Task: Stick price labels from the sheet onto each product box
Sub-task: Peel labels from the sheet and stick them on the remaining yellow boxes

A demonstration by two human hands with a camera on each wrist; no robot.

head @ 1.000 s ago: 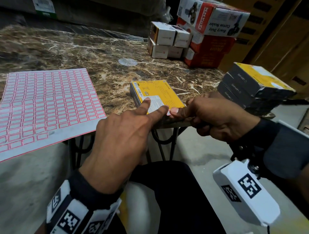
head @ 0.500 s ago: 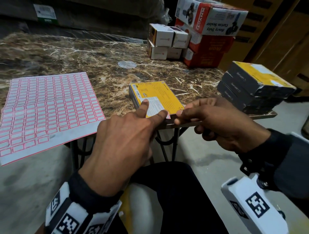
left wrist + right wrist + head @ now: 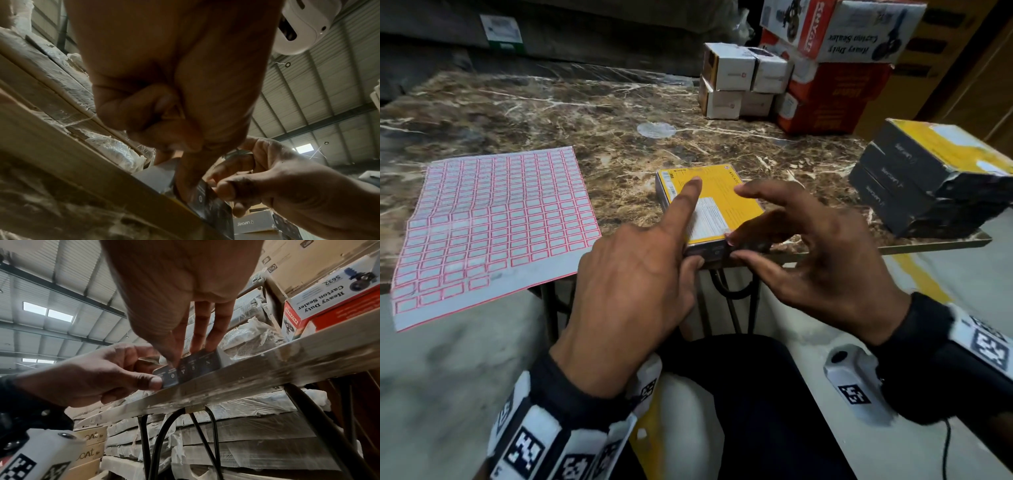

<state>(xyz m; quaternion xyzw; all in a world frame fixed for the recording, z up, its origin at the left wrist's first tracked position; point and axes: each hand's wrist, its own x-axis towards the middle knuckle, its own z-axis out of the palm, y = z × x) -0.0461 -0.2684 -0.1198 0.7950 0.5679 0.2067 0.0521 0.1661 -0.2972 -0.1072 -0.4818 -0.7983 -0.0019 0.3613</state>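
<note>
A flat yellow-topped box [image 3: 717,202] lies at the near edge of the marble counter [image 3: 551,113], its near end partly covered by both hands. The left hand [image 3: 633,284] lays a straight index finger along the box's top while its thumb presses the dark near end face; its other fingers are curled under, out of the head view. The right hand [image 3: 811,253] has spread fingers, with thumb and a fingertip meeting at the box's near right corner, where a small pale scrap shows; whether that is a price label is too small to tell. From the right wrist view, the thumb and fingertips touch the box's [image 3: 191,368] dark end.

One label sheet [image 3: 486,226] lies flat at the left, its near edge overhanging the counter; the red-framed labels are too many and blurred to count. At the right stands a stack of three dark boxes [image 3: 928,185] with a yellow top, cut off by the frame. At the back are about four small white boxes [image 3: 739,82] and stacked red-and-white cartons [image 3: 835,68].
</note>
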